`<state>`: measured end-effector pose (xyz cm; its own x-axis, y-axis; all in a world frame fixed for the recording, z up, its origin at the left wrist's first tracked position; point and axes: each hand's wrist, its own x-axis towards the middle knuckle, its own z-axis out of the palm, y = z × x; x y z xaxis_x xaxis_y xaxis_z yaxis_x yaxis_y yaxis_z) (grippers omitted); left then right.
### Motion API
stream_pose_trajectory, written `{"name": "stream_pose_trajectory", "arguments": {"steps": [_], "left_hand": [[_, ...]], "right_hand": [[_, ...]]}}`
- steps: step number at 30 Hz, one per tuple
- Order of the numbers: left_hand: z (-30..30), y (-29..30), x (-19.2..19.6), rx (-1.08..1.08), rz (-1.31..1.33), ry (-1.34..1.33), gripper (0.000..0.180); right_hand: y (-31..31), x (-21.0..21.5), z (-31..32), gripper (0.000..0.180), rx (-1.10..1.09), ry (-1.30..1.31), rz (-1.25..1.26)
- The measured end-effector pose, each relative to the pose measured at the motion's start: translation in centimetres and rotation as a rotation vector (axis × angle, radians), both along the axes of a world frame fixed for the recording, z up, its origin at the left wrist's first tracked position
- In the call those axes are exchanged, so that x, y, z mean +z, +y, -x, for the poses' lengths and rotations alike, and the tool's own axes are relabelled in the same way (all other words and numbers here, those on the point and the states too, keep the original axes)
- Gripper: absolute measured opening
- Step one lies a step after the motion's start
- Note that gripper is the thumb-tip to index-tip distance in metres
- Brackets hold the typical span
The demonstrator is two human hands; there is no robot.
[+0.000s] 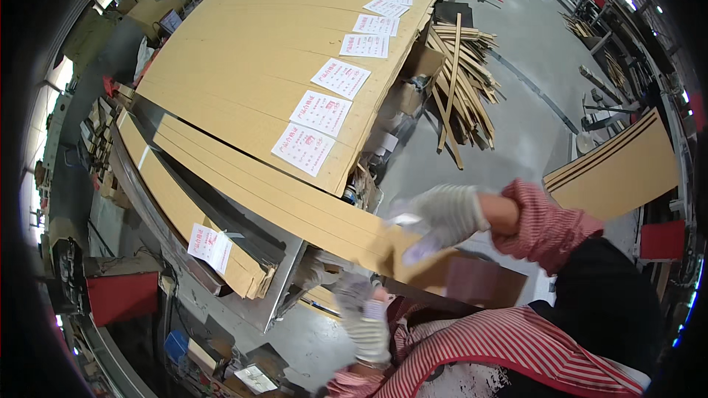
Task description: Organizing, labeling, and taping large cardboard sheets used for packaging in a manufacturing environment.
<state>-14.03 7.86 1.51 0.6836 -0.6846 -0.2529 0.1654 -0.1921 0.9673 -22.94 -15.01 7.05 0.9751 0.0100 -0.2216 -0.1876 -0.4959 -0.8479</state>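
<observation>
My right hand (442,215), in a pale knit glove with a red striped sleeve, is over the near end of a long flat cardboard box (295,203). It seems to pinch a small white paper slip (404,219), though motion blurs it. My left hand (352,296), also gloved and blurred, is lower down, just below that box end by the metal bench edge. Whether it grips anything is unclear. Behind lies a wide stack of long cardboard boxes (243,66), each with a white label printed in red (303,149).
Another labelled long box (184,214) lies on the metal bench (276,291) at the left. A heap of wooden strips (461,81) is on the grey floor, flat cartons (616,169) lean at the right, and a red box (122,296) stands at the lower left.
</observation>
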Motion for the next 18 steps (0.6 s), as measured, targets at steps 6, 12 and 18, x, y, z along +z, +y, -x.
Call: {"name": "stream_pose_trajectory", "arguments": {"steps": [6,12,18], "left_hand": [[-6.8,-0.1,5.1,0.169,0.037,-0.155,0.019],[-7.2,-1.2,-10.6,0.051,-0.047,0.234,0.016],[-5.3,-1.5,-20.2,-0.452,-0.013,-0.455,0.039]], "right_hand": [[-0.2,7.7,-7.9,0.074,0.448,0.146,-0.051],[-5.0,-12.7,-6.2,0.046,0.222,0.329,0.177],[-3.6,-15.3,-5.3,0.049,-0.066,0.112,-0.764]]}}
